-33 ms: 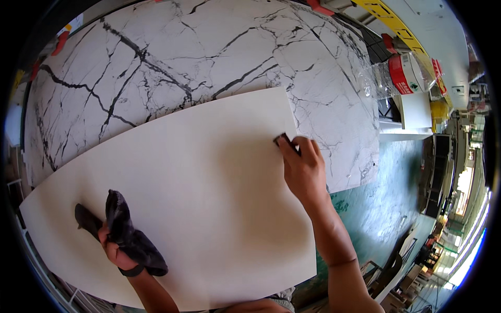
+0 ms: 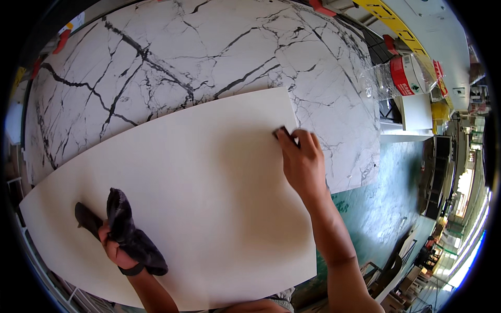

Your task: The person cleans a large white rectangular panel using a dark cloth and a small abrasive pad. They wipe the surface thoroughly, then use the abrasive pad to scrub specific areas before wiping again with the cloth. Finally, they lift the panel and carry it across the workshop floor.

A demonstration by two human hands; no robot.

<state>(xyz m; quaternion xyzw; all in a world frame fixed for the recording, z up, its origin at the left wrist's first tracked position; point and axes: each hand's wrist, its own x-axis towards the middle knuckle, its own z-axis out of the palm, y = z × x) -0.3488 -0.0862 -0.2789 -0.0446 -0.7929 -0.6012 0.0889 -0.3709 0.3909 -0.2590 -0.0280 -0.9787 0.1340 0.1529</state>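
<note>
A large white board lies over the near part of a marble-patterned sheet. Its far edge slants down to the left. Low on the left, my left hand is closed around a bunched dark grey cloth, resting on the board. One end of the cloth sticks out beyond my fingers. My right hand grips a small dark block between thumb and fingers, at the board's right edge near its far corner. My palm hides part of the block.
Past the sheet's right edge stands a clear plastic bottle with a red label, lying sideways in view. Beside it are a white box-like piece and a yellow perforated bar. A green floor shows at right, with shelving beyond.
My right hand and the dark block have shifted slightly toward the board's far corner. The left hand with the cloth stays nearly still.
</note>
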